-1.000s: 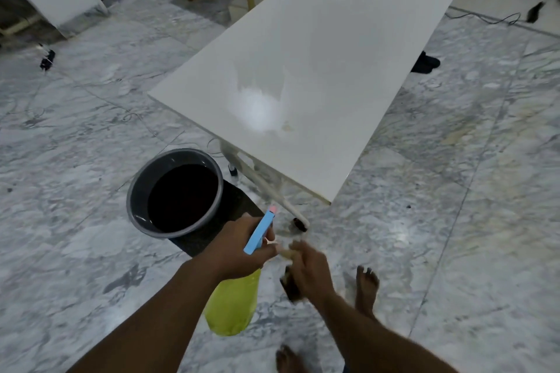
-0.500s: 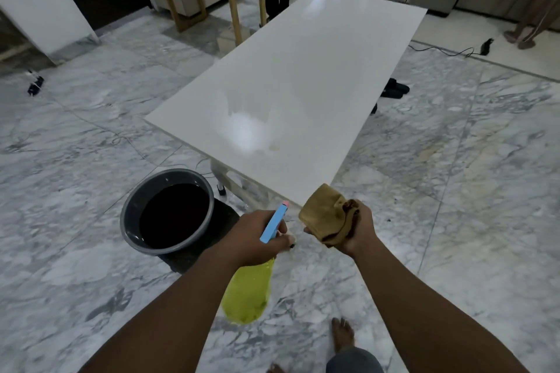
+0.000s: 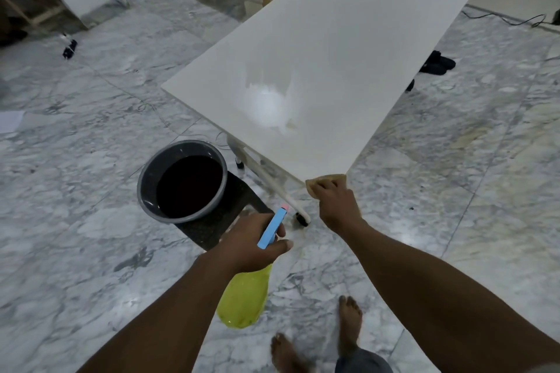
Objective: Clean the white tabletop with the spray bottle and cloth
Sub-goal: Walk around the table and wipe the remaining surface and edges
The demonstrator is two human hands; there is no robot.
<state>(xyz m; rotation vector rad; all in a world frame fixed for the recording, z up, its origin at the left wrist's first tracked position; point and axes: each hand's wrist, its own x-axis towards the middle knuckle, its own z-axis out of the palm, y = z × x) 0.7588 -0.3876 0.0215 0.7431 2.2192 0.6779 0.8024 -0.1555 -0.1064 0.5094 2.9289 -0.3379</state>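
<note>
The white tabletop (image 3: 348, 48) stretches away from me, with a wet, shiny patch near its near end. My right hand (image 3: 338, 206) holds a tan cloth (image 3: 325, 179) against the table's near corner; most of the cloth is hidden under the fingers. My left hand (image 3: 253, 244) grips the neck of a spray bottle (image 3: 244, 300) with a yellow-green body and a blue trigger head. The bottle hangs over the floor, short of the table.
A grey basin (image 3: 181, 180) of dark liquid sits on a dark mat on the marble floor, left of the table's near end. The table's white wheeled leg (image 3: 291, 203) is below the corner. Wooden furniture legs stand at the back; dark shoes and a cable lie on the right.
My right hand has moved forward and brought the cloth from mid-air onto the table's near corner. My left hand keeps holding the bottle in about the same place.
</note>
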